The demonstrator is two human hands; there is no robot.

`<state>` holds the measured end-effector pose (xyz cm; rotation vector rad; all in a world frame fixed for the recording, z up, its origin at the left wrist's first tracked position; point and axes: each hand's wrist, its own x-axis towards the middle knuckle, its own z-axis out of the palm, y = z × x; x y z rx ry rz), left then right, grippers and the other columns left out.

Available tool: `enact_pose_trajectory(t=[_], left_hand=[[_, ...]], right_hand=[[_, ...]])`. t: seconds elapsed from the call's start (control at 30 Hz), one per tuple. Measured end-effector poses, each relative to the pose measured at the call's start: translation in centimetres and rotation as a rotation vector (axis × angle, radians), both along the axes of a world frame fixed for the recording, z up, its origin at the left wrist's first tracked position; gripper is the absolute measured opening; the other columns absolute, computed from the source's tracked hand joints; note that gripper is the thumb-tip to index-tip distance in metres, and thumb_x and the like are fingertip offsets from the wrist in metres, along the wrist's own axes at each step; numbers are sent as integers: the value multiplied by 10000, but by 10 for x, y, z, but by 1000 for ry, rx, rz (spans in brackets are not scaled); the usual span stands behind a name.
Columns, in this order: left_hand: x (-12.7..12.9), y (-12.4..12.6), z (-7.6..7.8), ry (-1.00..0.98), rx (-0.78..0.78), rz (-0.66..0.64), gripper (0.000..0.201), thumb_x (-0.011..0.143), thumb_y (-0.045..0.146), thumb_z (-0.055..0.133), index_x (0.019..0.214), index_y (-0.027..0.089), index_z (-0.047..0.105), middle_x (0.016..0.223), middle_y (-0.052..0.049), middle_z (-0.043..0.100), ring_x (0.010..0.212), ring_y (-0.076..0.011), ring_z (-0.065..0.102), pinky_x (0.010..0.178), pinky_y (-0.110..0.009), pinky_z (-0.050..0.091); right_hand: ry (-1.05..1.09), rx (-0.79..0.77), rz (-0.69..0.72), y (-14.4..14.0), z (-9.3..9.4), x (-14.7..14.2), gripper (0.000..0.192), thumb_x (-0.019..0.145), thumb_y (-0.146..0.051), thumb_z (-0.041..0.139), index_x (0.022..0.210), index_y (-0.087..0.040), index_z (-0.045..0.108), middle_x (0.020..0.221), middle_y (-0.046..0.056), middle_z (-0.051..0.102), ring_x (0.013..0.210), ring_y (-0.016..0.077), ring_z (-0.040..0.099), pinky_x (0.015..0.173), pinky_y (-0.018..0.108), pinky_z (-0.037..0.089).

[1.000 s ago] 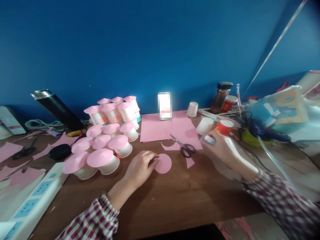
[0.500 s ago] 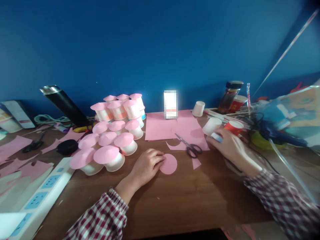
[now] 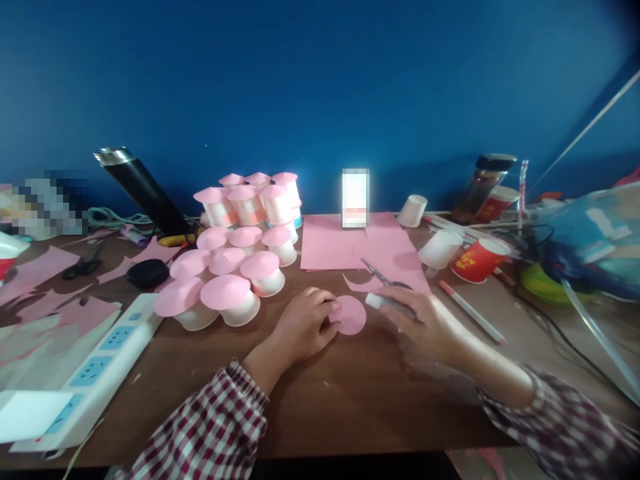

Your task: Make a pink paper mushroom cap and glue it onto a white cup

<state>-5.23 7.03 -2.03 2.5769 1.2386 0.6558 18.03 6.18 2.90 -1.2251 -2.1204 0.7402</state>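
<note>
While the left hand (image 3: 305, 327) pins the pink disc (image 3: 350, 315), the right hand (image 3: 420, 323) grips a stick (image 3: 383, 301) pointing left.

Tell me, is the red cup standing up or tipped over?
Tipped over. The red cup lies on its side on the table, open mouth facing up-right.

Your left hand (image 3: 305, 327) rests on the counter (image 3: 350, 407), fingertips touching the paper disc (image 3: 350, 315) just to its right. Your right hand (image 3: 425, 327) lies just right of that disc, with a small tube (image 3: 383, 301) in its grip. The scissors (image 3: 383, 277) lie behind that hand, partly on the paper sheets (image 3: 345, 250). A cluster of capped cups (image 3: 240, 247) stands behind and left of your left hand. The power strip (image 3: 95, 370) lies far left. Two tipped cups (image 3: 460, 257) lie right of the sheets.
</note>
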Motion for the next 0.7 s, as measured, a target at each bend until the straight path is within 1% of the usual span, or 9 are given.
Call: enact_pose_trajectory(t=[0.07,0.13,0.23,0.3,0.37,0.43,0.5,0.6,0.7], left_hand=[[0,0,0,-2,3,5,282,786,244,543,1053,191,612,1062,-81,591,979,-231,506,857,-393,427],[0,0,0,-2,3,11,283,792,245,532,1058,187,610,1056,-84,588,979,-231,505,853,-391,427],[1,0,-1,-6,-2,25,255,812,225,501,1035,184,619,1045,-84,589,972,-224,507,844,-382,428],[1,0,-2,-13,-6,35,242,827,205,476,1015,194,628,1024,-76,594,958,-215,511,834,-374,428],[1,2,-2,-18,-9,36,243,832,192,465,1007,207,633,1006,-69,599,947,-210,513,826,-369,428],[1,3,-3,-20,-10,34,242,830,190,467,1002,213,636,996,-66,602,940,-208,514,819,-367,428],[1,4,-3,-19,-11,39,240,827,200,473,1004,210,636,994,-65,603,934,-209,514,817,-368,429],[1,3,-3,-12,-14,41,245,817,215,490,1015,202,634,1012,-64,600,945,-212,512,830,-371,429],[1,3,-4,-19,-22,46,262,799,210,511,1032,200,631,1033,-66,600,966,-217,509,844,-377,428]], right_hand=[[9,16,-1,1,-1,-11,259,913,-265,416,1119,-223,566,1071,54,651,968,201,596,846,312,443],[25,12,-26,3,-3,-18,235,907,-232,406,1103,-197,531,997,58,653,896,185,600,799,302,450],[52,1,-55,5,-11,-23,135,850,-272,514,944,-180,543,827,27,629,741,159,576,678,263,452],[64,-25,-57,7,-16,-23,147,804,-313,586,864,-180,570,786,12,619,692,150,558,641,254,444],[88,-65,-62,9,-19,-23,174,790,-340,609,851,-178,597,776,11,633,684,153,567,638,258,443],[108,-81,-61,9,-21,-24,180,821,-350,575,850,-175,604,773,18,650,691,161,583,658,266,447],[89,-52,-52,8,-22,-25,173,859,-337,524,847,-177,587,755,18,648,677,159,582,665,266,444],[-6,46,-33,4,-27,-28,134,871,-309,505,866,-187,559,746,19,629,666,162,570,655,265,436],[-124,134,-5,2,-34,-29,111,869,-284,504,922,-194,545,806,40,637,726,189,590,702,288,437]])
